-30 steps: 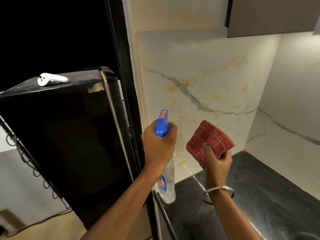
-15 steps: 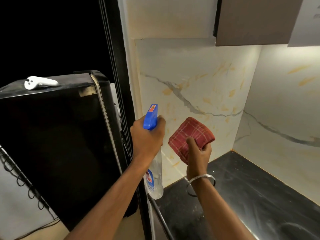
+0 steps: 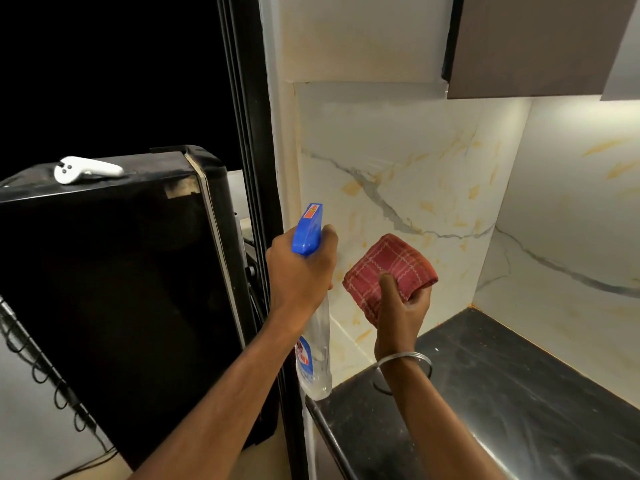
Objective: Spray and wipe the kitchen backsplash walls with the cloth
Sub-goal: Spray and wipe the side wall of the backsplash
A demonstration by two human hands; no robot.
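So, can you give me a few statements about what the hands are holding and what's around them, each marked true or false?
1. The left hand grips a spray bottle with a blue head. True.
2. The right hand holds a green sponge. False: it holds a red checked cloth.
3. The cloth lies on the counter. False: it is held up in the hand, above the dark counter.
4. A white controller lies on top of the black fridge. True.
5. A metal bangle sits on the right wrist. True.
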